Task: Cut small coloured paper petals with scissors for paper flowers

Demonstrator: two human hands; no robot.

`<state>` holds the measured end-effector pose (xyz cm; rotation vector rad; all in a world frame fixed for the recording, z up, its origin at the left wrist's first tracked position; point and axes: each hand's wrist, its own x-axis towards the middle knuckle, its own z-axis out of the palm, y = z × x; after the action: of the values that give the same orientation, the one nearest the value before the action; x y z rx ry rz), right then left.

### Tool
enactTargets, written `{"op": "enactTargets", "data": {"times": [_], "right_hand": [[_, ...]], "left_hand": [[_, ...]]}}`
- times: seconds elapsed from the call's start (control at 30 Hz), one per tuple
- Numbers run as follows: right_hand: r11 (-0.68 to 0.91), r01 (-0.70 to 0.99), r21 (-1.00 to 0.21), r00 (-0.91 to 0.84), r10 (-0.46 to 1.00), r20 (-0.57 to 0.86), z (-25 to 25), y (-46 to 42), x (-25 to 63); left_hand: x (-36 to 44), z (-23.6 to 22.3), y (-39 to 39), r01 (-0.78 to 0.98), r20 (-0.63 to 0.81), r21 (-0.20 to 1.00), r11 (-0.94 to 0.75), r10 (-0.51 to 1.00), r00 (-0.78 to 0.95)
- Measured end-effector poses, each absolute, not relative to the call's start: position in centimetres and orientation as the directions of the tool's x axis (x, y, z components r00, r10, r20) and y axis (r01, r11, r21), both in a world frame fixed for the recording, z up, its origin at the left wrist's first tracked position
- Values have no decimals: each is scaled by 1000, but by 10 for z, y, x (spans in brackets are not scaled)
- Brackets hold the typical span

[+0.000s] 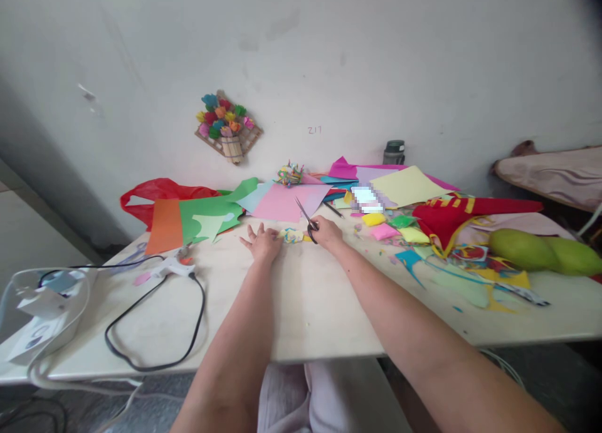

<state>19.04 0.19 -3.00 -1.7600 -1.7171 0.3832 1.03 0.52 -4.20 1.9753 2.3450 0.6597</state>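
My left hand (262,242) rests on the table (324,307) with its fingers spread. Just to its right lies a small flat piece with a yellow, blue and white pattern (293,235); whether the thumb side touches it I cannot tell. My right hand (324,232) grips the black handles of a pair of scissors (307,216), whose blades point away and to the left, slightly apart. A narrow yellow strip (307,238) shows beneath the scissor handles, by the patterned piece's right end.
Behind my hands lie coloured sheets, including a pink sheet (286,201). At left sit a white glue gun (174,267) with a looping black cord and a power strip (51,326). Clay packets (385,231), paper scraps and green fruit (522,250) are at right.
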Motion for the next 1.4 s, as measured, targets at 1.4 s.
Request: {"op": "enactTargets", "data": {"times": [1.4], "right_hand": [[157,448,-880,127,963,236,-40,18,189]], "left_hand": [[6,-30,9,666,477,700,-257,862,-169]]}}
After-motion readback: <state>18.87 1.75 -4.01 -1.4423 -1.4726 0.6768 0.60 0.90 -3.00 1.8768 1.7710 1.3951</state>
